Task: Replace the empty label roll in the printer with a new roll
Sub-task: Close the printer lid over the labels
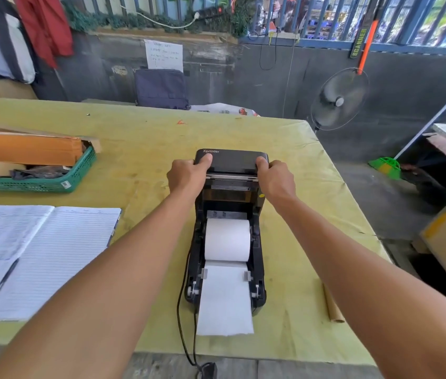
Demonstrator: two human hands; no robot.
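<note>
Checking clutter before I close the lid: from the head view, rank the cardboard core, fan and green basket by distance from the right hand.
1. Cardboard core: on the table, nearer the person, to the right of the right hand.
2. Fan: beyond the table's far right corner.
3. Green basket: far left.

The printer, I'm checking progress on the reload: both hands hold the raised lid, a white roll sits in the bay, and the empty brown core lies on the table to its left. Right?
Not quite. In the head view the empty brown core lies on the table to the right of the printer, not the left. The rest holds: left hand and right hand hold the raised lid, white roll in the bay.
</note>
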